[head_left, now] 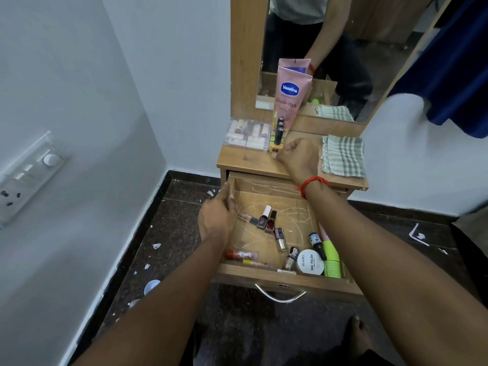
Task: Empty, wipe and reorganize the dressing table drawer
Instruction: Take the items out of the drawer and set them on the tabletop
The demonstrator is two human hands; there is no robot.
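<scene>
Curls the right hand (pixel 298 157) on the tabletop (pixel 245 159), just beside the stacked black lipsticks (pixel 279 130); cannot tell of any item pinched there. Grips the left wall of the open drawer (pixel 287 280) with the left hand (pixel 216 220), nail polish bottles (pixel 266 220) lying loose inside. Risks knocking the lipsticks and the leaning Vaseline tube (pixel 290 93) with a careless knuckle, toppling both into the drawer.

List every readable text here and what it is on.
"Vaseline", "Gluta-Hya": pink tube on the tabletop.
"zudio", "NAIL POLISH": white round tub in the drawer.
Smaller print on both, and labels on the nail polish bottles, too small to read.
</scene>
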